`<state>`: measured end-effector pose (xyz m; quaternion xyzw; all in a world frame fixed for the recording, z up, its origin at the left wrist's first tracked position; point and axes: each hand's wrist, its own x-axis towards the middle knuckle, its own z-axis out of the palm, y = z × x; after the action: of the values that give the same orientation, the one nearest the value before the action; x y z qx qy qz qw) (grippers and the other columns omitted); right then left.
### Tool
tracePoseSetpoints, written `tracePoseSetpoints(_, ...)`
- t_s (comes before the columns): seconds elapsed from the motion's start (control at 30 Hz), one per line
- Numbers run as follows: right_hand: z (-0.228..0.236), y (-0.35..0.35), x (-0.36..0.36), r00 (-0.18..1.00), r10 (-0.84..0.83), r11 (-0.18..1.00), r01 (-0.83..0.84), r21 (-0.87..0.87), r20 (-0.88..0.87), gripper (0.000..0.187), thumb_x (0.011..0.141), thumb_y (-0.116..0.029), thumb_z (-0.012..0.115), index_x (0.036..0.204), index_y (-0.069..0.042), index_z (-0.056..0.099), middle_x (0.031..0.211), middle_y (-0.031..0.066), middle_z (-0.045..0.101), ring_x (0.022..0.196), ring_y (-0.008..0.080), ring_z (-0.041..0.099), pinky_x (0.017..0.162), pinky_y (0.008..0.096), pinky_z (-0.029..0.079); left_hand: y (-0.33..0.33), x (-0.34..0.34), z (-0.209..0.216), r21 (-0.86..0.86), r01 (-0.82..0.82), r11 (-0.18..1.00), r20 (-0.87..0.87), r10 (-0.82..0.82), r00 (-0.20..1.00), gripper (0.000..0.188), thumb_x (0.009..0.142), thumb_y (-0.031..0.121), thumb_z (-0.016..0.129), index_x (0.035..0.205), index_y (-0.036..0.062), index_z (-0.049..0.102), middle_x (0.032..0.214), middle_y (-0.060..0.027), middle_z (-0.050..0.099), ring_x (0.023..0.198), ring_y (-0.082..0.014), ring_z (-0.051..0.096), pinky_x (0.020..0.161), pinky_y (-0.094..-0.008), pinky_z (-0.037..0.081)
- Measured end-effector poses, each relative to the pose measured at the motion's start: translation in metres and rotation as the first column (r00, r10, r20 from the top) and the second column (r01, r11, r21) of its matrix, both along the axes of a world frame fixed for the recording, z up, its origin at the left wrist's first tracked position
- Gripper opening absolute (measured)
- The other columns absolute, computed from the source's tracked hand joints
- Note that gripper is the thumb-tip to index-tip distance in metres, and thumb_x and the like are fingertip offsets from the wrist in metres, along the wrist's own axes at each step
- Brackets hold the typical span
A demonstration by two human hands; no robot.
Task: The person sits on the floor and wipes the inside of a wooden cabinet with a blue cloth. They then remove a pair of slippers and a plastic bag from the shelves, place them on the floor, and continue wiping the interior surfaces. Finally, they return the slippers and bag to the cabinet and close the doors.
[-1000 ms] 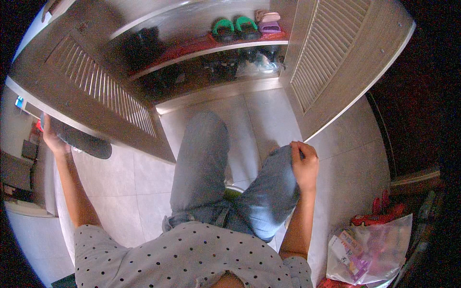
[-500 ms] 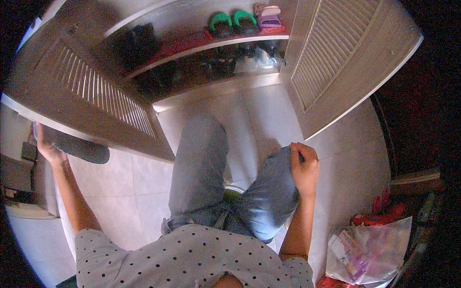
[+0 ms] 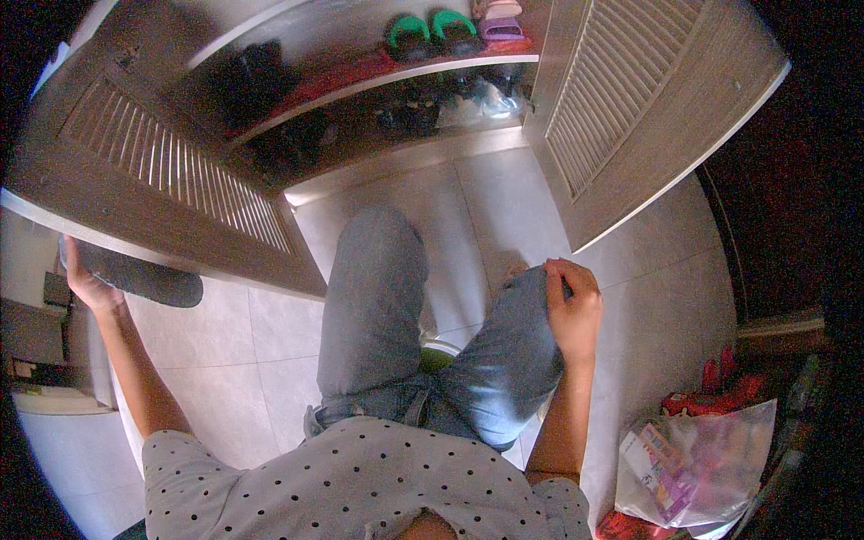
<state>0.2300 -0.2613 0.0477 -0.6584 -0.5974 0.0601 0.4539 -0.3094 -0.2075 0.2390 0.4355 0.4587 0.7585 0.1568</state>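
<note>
At the left, my left hand (image 3: 88, 286) is closed around one end of a dark slipper (image 3: 157, 277). Its flat, round-ended sole shape shows just beneath the lower edge of the louvered left cabinet door (image 3: 171, 171). Part of the hand's grip is hidden behind the slipper. My right hand (image 3: 573, 306) rests on my right knee, fingers curled together with the tips against the jeans (image 3: 495, 369), and nothing shows in it. In front, the shoe cabinet's upper shelf (image 3: 360, 88) carries a pair of black-and-green slippers (image 3: 432, 38).
The right louvered door (image 3: 657, 108) stands swung out. Pink and purple footwear (image 3: 500, 25) sits on the upper shelf; dark shoes (image 3: 409, 115) and a crumpled clear bag (image 3: 493, 103) lie below. A plastic bag (image 3: 697, 463) and red items (image 3: 711, 396) are on the right.
The view has shifted slightly. My left hand keeps hold of the slipper in nearly the same place, and my right hand stays on the knee.
</note>
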Motion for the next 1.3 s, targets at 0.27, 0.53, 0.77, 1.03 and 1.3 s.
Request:
tracePoseSetpoints(0.27,-0.002,-0.001,0.001,1.0,-0.009,1.0,0.009,0.007,-0.005,0.009,0.073,-0.008,0.058,0.078,-0.001,0.061,0.081,0.0158,0.061,0.077,0.0304,0.058,0.071,0.0358,0.046,0.005,-0.024,0.003,-0.063,0.139,0.988,0.207,-0.123,0.97,0.039,0.082,0.024,0.049,0.113,0.0015,0.047,0.111,-0.0086,0.053,0.099,-0.0228,0.051,0.085,-0.0345,0.039)
tracePoseSetpoints(0.53,-0.002,-0.001,0.002,1.0,-0.021,1.0,0.021,0.014,0.0,0.008,0.071,-0.007,0.057,0.077,-0.001,0.06,0.081,0.0149,0.06,0.076,0.0306,0.057,0.069,0.0361,0.046,0.004,-0.032,-0.001,-0.034,0.164,0.986,0.236,-0.151,0.96,0.039,0.083,0.024,0.046,0.115,0.0002,0.046,0.114,-0.0101,0.051,0.103,-0.0238,0.049,0.09,-0.036,0.036)
tracePoseSetpoints(0.77,0.002,-0.009,-0.003,0.998,0.027,0.998,-0.024,0.058,-0.056,0.007,0.072,-0.006,0.057,0.077,-0.002,0.06,0.08,0.0122,0.061,0.077,0.0272,0.057,0.07,0.033,0.045,0.004,-0.016,0.001,-0.001,0.045,0.999,0.164,-0.044,0.985,0.04,0.084,0.027,0.047,0.114,0.0,0.047,0.112,-0.0093,0.052,0.101,-0.0226,0.05,0.088,-0.035,0.037)
tracePoseSetpoints(1.03,0.088,-0.053,-0.044,-0.062,0.654,0.596,-0.572,0.563,-0.754,0.015,0.079,0.003,0.048,0.093,0.002,0.052,0.09,0.0147,0.058,0.087,0.0262,0.055,0.08,0.0381,0.042,0.003,0.02,-0.004,-0.008,0.067,0.998,0.239,-0.063,0.969,0.042,0.085,0.027,0.046,0.117,-0.0013,0.044,0.116,-0.0096,0.049,0.104,-0.022,0.048,0.09,-0.0344,0.035)
tracePoseSetpoints(1.3,0.14,-0.062,-0.072,-0.848,0.441,0.372,-0.125,0.92,-0.294,0.012,0.083,-0.014,0.045,0.08,-0.003,0.045,0.075,0.011,0.044,0.066,0.0208,0.045,0.057,0.0317,0.041,0.001,0.007,-0.002,0.005,0.095,0.995,0.187,-0.095,0.978,0.042,0.085,0.027,0.047,0.116,-0.002,0.045,0.114,-0.0102,0.05,0.102,-0.0221,0.049,0.088,-0.0344,0.036)
